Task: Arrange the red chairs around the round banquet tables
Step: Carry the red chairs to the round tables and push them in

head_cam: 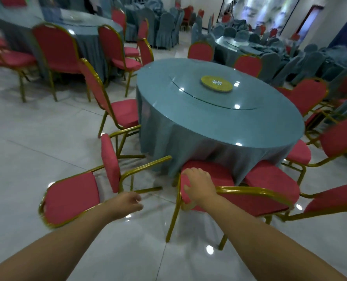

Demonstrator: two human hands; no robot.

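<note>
While the right hand [198, 184] is laid over the top corner of a red chair back [237, 201], its fingers are curled round the padded edge and gold frame, so the chair is held firmly. That chair's seat [211, 172] is tucked against the blue cloth of the round table [219, 110], just under the table's near edge. The left hand [128, 201] is stretched out over the tiled floor [36, 142] with its fingers loosely curled; nothing is seen to be held in it, though its fingertips lie close to a gold leg of a tipped chair [73, 195]. That chair is lying on its side to the left of the held one, its seat [109, 161] standing on edge and its legs pointing toward the table. Another red chair [115, 106] is set at the table's left side, and a further one [270, 181] is placed just right of the held chair. More red chairs are ranged round the right side. A yellow disc [217, 83] is seen at the middle of the tabletop's glass turntable.
</note>
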